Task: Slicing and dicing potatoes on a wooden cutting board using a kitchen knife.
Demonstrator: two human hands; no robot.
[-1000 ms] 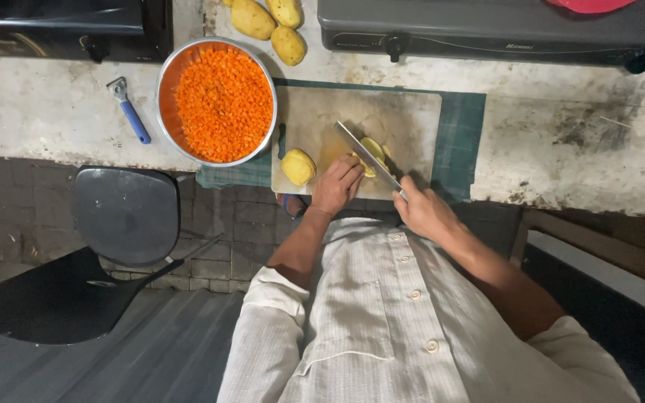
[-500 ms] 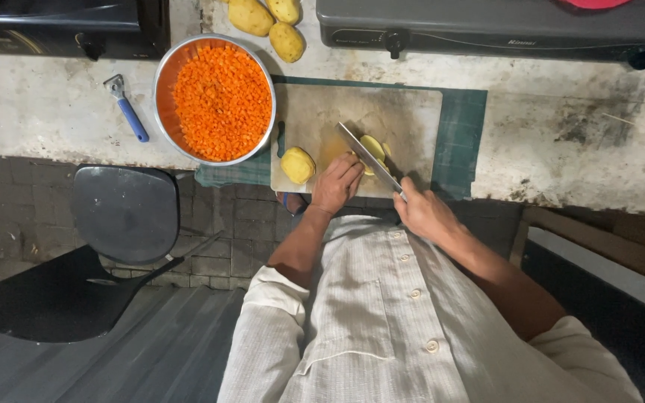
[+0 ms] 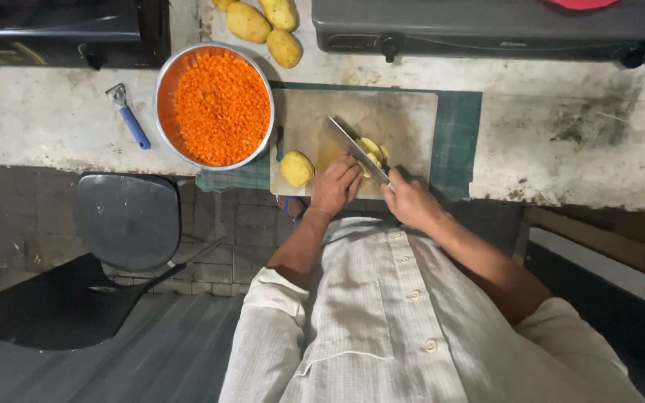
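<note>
Right hand (image 3: pixel 410 201) closed around the handle of a kitchen knife (image 3: pixel 358 151); blade angled up and to the left across a peeled potato (image 3: pixel 372 151), touching it; left hand (image 3: pixel 337 185) curled fingers-down on the near side of that potato, pressing against it beside the blade, gripping nothing else. Potato sitting near the middle of a pale cutting board (image 3: pixel 397 123); second peeled potato half (image 3: pixel 296 169) lying at the board's near left corner, just beside the left hand but apart from it. Board resting on a green mat (image 3: pixel 458 134) atop a worn stone counter (image 3: pixel 576 149); metal bowl (image 3: pixel 164 82) of diced carrot (image 3: pixel 220 107) touching the board's left edge; blue-handled peeler (image 3: pixel 128 116) left of the bowl; whole potatoes (image 3: pixel 266 26) behind it; gas stove (image 3: pixel 487 30) along the far edge.
</note>
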